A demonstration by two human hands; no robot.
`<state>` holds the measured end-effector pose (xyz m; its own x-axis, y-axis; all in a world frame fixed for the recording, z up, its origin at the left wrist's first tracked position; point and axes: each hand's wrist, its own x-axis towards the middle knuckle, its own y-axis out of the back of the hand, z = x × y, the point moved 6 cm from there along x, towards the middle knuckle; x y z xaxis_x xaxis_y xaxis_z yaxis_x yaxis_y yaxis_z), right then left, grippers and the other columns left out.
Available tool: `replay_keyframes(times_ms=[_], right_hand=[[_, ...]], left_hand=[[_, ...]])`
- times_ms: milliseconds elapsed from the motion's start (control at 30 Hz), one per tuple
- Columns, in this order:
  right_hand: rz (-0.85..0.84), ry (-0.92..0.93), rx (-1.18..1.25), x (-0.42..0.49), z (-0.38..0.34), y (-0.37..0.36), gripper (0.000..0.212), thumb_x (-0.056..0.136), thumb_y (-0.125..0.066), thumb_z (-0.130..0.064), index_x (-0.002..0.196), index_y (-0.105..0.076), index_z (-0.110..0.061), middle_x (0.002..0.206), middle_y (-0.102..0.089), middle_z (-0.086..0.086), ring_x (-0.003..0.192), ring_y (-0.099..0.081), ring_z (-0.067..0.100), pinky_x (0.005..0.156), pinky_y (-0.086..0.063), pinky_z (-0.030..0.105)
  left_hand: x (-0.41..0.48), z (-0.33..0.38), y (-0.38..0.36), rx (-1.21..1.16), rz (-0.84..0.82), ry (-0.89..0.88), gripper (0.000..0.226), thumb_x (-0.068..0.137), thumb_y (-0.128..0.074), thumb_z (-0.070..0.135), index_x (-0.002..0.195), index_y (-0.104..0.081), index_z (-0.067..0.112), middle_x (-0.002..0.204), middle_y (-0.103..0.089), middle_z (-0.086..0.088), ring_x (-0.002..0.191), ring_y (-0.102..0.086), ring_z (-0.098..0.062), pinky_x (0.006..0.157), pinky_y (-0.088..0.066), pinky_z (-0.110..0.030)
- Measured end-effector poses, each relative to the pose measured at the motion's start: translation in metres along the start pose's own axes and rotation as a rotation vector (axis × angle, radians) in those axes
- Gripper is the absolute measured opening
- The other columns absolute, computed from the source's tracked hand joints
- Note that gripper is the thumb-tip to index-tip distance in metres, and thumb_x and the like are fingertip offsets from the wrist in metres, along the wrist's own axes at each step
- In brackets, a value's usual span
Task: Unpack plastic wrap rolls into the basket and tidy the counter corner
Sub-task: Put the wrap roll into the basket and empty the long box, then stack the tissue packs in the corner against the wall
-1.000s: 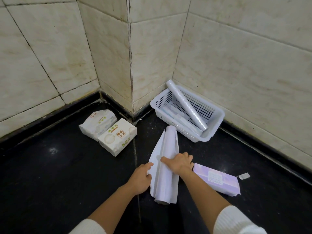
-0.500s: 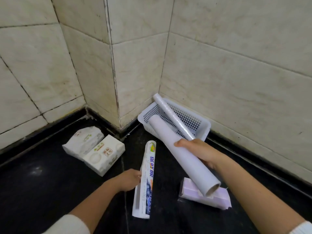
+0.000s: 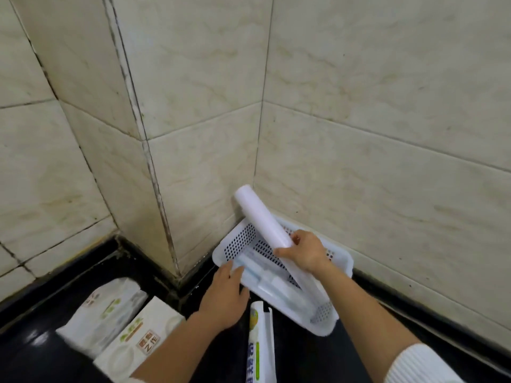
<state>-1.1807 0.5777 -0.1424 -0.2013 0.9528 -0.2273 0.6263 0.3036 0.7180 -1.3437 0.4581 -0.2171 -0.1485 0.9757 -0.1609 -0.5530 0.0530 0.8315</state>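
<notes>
A white perforated basket (image 3: 341, 266) sits in the tiled corner on the black counter. My right hand (image 3: 307, 254) grips the lower end of a white plastic wrap roll (image 3: 261, 218), held tilted over the basket with its far end up against the wall. My left hand (image 3: 225, 295) rests on the basket's near left rim, fingers touching a clear wrapped roll (image 3: 265, 283) lying inside. The empty printed wrapper (image 3: 258, 346) lies on the counter between my arms.
Two white tissue packs (image 3: 102, 319) (image 3: 138, 344) lie side by side at the lower left. Cream tiled walls close the corner behind and right of the basket, with a protruding tiled column on the left.
My right hand has carried the white roll from above the counter up over the basket. My left hand let go of the wrapper and moved to the basket's rim. The view shifted closer to the corner.
</notes>
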Motion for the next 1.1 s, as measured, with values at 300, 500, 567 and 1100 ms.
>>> replay_keyframes(times_ms=[300,500,567,1100], right_hand=[[0.041,0.007,-0.236,0.034,0.036,-0.047,0.052,0.067,-0.083,-0.033,0.108,-0.063,-0.010,0.107,-0.063,0.008,0.092,-0.061,0.024,0.082,-0.055,0.039],[0.061,0.055,-0.392,0.029,0.037,-0.054,0.062,0.069,-0.077,-0.048,0.117,-0.056,-0.014,0.118,-0.052,0.005,0.107,-0.050,0.025,0.093,-0.047,0.045],[0.040,0.047,-0.411,0.024,0.035,-0.053,0.065,0.071,-0.075,-0.051,0.120,-0.054,-0.016,0.121,-0.050,0.004,0.111,-0.048,0.024,0.096,-0.046,0.045],[-0.023,0.387,-0.147,-0.078,-0.092,-0.117,0.046,0.077,-0.076,-0.036,0.111,-0.062,-0.010,0.113,-0.062,0.007,0.105,-0.057,0.022,0.092,-0.047,0.034]], left_hand=[[0.026,-0.013,-0.032,0.233,0.047,-0.060,0.057,0.101,-0.015,0.046,0.153,-0.005,0.026,0.161,0.013,-0.006,0.145,0.023,-0.023,0.119,0.008,-0.037],[0.025,-0.013,-0.033,0.203,0.034,-0.073,0.058,0.100,-0.016,0.046,0.153,-0.001,0.027,0.160,0.020,-0.006,0.139,0.033,-0.019,0.121,0.004,-0.040],[0.027,-0.013,-0.032,0.118,-0.038,-0.057,0.059,0.100,-0.019,0.048,0.153,0.000,0.028,0.160,0.022,-0.004,0.137,0.034,-0.014,0.120,0.006,-0.040],[-0.099,-0.104,0.093,-0.066,0.489,0.085,0.041,0.099,-0.044,0.023,0.139,-0.044,0.014,0.153,-0.031,-0.009,0.144,-0.020,-0.025,0.114,-0.026,-0.037]])
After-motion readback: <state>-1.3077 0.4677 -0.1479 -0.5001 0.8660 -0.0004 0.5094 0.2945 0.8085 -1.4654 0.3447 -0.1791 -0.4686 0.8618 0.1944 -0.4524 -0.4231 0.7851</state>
